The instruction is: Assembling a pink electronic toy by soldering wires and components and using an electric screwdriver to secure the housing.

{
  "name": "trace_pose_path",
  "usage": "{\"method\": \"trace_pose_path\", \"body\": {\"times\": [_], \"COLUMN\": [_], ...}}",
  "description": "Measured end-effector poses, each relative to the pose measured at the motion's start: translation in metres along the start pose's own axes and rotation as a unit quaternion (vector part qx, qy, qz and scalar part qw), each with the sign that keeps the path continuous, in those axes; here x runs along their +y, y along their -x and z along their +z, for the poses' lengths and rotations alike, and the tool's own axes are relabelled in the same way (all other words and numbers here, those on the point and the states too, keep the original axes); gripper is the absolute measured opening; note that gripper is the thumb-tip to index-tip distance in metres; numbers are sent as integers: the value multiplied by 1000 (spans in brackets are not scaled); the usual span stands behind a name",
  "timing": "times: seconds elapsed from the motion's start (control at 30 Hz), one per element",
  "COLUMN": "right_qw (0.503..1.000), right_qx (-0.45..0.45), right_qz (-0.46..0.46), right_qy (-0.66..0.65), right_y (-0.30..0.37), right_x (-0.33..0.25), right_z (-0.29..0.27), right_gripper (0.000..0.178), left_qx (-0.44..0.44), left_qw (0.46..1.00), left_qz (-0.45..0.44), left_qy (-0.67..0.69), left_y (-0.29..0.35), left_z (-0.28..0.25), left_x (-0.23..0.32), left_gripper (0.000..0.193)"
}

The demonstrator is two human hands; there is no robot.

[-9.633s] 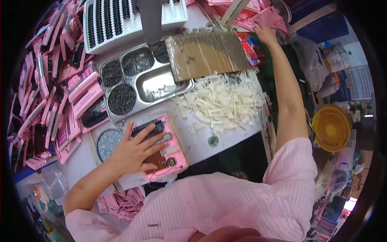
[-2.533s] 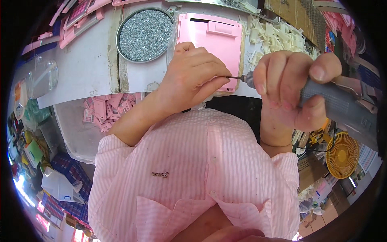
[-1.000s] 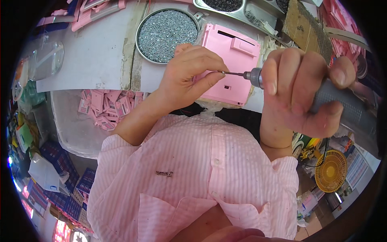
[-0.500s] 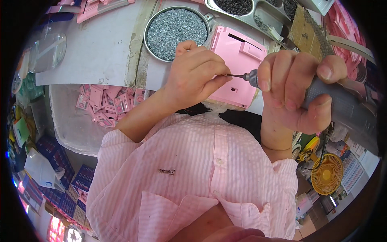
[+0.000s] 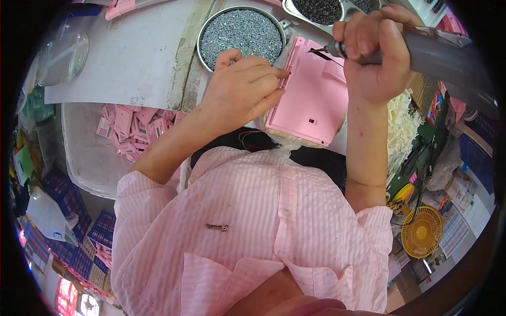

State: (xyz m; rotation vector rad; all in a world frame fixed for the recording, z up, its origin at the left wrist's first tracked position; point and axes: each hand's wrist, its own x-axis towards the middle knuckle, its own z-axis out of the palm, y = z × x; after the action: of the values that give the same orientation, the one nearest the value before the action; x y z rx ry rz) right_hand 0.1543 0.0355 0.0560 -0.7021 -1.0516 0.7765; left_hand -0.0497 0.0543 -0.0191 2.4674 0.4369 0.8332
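A pink plastic panel (image 5: 308, 97) with a dark slot near its far end lies on a plastic-wrapped support in front of me. My left hand (image 5: 245, 87) is at its left edge, the fingers bent and the fingertips against the rim; what the palm may hold is hidden. My right hand (image 5: 377, 52) is closed around a grey electric screwdriver (image 5: 437, 55). Its thin bit points left, at the slot near the panel's far end; whether it touches cannot be made out. Behind my left hand stands a round metal bowl of silver screws (image 5: 242, 34).
A metal tray (image 5: 350, 6) with dark screws stands at the far side. Left of me, a clear-lined bin (image 5: 79, 158) holds small pink parts (image 5: 129, 131). Pale plastic pieces (image 5: 403, 131) lie beside my right forearm; a yellow basket (image 5: 421, 231) is lower right.
My right hand and the screwdriver moved away from my left fingers, up toward the panel's far end. My left hand shifted slightly left, from over the panel to its left edge.
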Motion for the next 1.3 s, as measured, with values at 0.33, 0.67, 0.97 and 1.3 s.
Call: {"method": "trace_pose_path", "body": {"times": [0.33,0.67,0.97,1.3], "right_qw": [997,978,991,977], "right_qx": [34,-68,-118,-206], "right_qz": [3,-8,37,32], "right_qy": [75,196,-55,-42], "right_y": [-8,3,-10,10], "right_x": [28,49,-7,-12], "right_z": [-4,-13,-6,9], "right_gripper": [20,14,31,31], "left_qx": [-22,15,16,74], "left_qw": [1000,999,994,988], "left_qz": [4,18,-93,-109], "left_qy": [-20,-38,54,77], "left_y": [0,-2,-11,-11], "left_z": [-2,7,1,5], "left_x": [-2,-5,-3,2], "left_gripper": [14,15,11,9]}}
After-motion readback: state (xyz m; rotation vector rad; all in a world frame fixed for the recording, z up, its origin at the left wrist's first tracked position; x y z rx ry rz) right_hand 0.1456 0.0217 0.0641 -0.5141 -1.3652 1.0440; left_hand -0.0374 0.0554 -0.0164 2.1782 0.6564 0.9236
